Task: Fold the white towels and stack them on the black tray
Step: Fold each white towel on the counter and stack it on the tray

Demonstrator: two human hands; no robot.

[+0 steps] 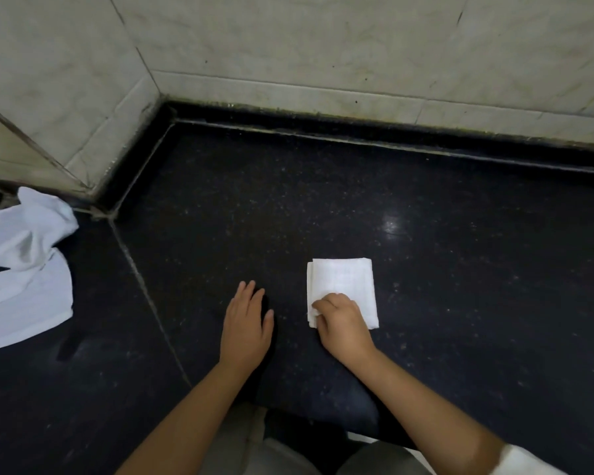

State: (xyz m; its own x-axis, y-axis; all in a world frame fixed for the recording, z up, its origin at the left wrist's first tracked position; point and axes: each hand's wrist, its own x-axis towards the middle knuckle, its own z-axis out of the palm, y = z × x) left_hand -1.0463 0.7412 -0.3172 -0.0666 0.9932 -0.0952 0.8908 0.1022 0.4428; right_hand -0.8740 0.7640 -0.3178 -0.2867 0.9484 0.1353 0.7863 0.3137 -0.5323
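A small folded white towel [343,286] lies flat on the black speckled counter [460,269], a little to the right of the middle of the view, about four o'clock from the picture's centre. It is folded into a neat rectangle with layered edges showing along its left side. The person's right hand [343,323] rests on the near left corner of this towel, fingers curled, and the thumb and forefinger appear to pinch the layered edge; the grip is partly hidden by the knuckles, so how firmly the cloth is held is hard to say.

The left hand [246,323] lies at nine o'clock from the folded towel, just beside it but not touching. Its fingers are straight and close together, the thumb spread a little to the right, the palm down on or just above the counter, holding nothing.

At nine o'clock in the view, well apart from both hands, loose white towels [24,269] lie in a rumpled heap, unfolded, with one bunched part rising at the back and a flatter part spreading toward the near edge. They lie over something dark, of which only a small part shows below them.

Pale marble-like wall tiles [323,46] stand behind the counter from ten to two o'clock, meeting it at a grimy dark seam.
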